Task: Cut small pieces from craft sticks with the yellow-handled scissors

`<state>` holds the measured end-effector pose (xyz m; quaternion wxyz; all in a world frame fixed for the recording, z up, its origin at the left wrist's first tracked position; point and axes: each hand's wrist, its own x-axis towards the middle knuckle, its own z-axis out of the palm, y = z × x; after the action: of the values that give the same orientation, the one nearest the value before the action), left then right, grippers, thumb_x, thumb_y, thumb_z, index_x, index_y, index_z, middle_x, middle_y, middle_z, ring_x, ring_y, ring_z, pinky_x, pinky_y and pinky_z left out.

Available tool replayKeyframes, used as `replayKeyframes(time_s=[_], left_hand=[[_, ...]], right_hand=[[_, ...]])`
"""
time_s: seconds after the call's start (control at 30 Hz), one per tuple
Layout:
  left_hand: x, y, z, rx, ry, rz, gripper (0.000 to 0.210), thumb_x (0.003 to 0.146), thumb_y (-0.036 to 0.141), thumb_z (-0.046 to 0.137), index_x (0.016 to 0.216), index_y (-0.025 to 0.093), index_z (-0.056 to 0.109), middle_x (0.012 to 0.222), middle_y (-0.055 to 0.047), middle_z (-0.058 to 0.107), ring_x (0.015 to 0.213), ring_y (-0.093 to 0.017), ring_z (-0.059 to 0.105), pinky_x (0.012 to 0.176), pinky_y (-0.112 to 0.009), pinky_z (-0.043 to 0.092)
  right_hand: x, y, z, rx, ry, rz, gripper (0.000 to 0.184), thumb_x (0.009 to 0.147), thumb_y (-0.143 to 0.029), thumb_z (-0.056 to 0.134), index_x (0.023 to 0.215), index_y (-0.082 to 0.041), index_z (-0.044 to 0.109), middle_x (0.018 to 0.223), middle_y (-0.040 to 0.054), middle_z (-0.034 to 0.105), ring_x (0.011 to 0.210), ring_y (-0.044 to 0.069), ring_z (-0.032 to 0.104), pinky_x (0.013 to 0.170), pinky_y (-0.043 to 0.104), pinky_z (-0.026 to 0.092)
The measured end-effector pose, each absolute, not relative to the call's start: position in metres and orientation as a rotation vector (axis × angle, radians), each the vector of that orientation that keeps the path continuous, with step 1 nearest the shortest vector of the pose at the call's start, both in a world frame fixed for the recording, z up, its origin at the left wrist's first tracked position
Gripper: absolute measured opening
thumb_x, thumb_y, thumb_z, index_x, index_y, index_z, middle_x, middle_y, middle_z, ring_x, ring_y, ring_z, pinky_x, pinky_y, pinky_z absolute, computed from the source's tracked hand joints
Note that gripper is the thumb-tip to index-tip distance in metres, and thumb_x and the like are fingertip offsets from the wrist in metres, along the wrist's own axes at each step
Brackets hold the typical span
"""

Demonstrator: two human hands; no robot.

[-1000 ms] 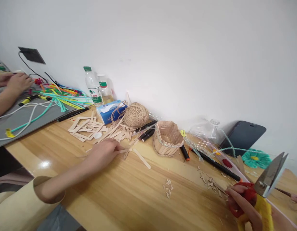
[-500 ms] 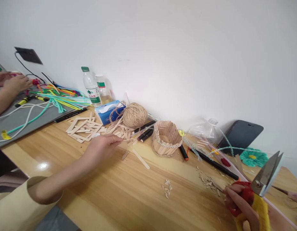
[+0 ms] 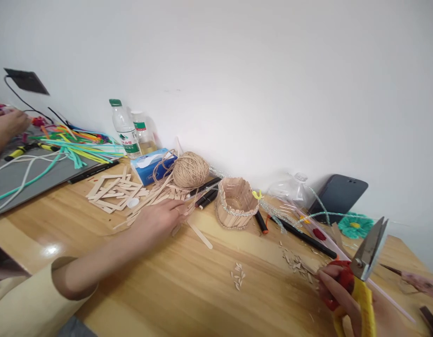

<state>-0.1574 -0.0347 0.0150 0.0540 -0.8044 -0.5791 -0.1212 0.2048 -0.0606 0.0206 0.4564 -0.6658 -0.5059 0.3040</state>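
Observation:
My left hand [image 3: 160,217] reaches over the table beside a pile of wooden craft sticks [image 3: 113,189]. Its fingers are bent together at some small stick pieces; what they pinch, if anything, is hidden. A single craft stick [image 3: 201,235] lies just right of the fingertips. At the lower right my right hand [image 3: 342,295] is closed round scissors [image 3: 365,281] with red and yellow handles, blades slightly apart and pointing up. Wood clippings [image 3: 297,263] lie near its fingers, and a smaller heap of leaf-shaped chips [image 3: 238,276] rests mid-table. A small basket of sticks [image 3: 237,213] stands between my hands.
Along the wall are a twine ball [image 3: 191,169], a blue tissue pack [image 3: 151,164], bottles [image 3: 124,128], a clear plastic container [image 3: 289,187], a phone [image 3: 339,196] and a teal flower [image 3: 356,226]. Pipe cleaners [image 3: 79,147] and another person's hand [image 3: 11,122] are at left.
My left hand has moved right and slightly down, closer to the single stick; the thin stick seen at its fingertips no longer shows clearly. The view has shifted right. My right hand keeps the scissors.

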Motion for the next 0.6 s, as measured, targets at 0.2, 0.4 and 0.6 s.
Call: replayKeyframes(time_s=[0.2,0.4,0.6], left_hand=[[-0.108,-0.021,0.040,-2.647,-1.401,-0.511,0.037,0.090,0.029,0.039,0.124,0.015,0.044,0.130,-0.011,0.050,0.103,-0.020,0.058,0.081,-0.030,0.050],[-0.074,0.000,0.041,-2.733,-1.450,-0.413,0.020,0.085,0.026,0.048,0.102,0.018,0.055,0.103,-0.006,0.060,0.084,-0.020,0.062,0.072,-0.031,0.048],[-0.097,0.021,0.068,-2.650,-1.503,-0.698,0.008,0.085,0.026,0.048,0.087,0.018,0.052,0.091,-0.003,0.058,0.077,-0.017,0.059,0.068,-0.029,0.045]], right_hand=[[0.217,-0.060,-0.001,-1.605,-1.209,0.863,0.025,0.054,-0.039,0.075,0.059,-0.021,0.058,0.061,-0.0003,0.055,0.052,0.016,0.051,0.046,0.025,0.043],[0.218,-0.061,-0.010,-1.549,-1.262,0.893,0.024,0.061,-0.037,0.071,0.062,-0.020,0.055,0.059,-0.0019,0.052,0.052,0.014,0.046,0.045,0.024,0.036],[0.213,-0.063,-0.001,-1.585,-1.297,0.914,0.028,0.068,-0.044,0.063,0.062,-0.020,0.050,0.059,-0.0025,0.048,0.051,0.014,0.044,0.047,0.025,0.034]])
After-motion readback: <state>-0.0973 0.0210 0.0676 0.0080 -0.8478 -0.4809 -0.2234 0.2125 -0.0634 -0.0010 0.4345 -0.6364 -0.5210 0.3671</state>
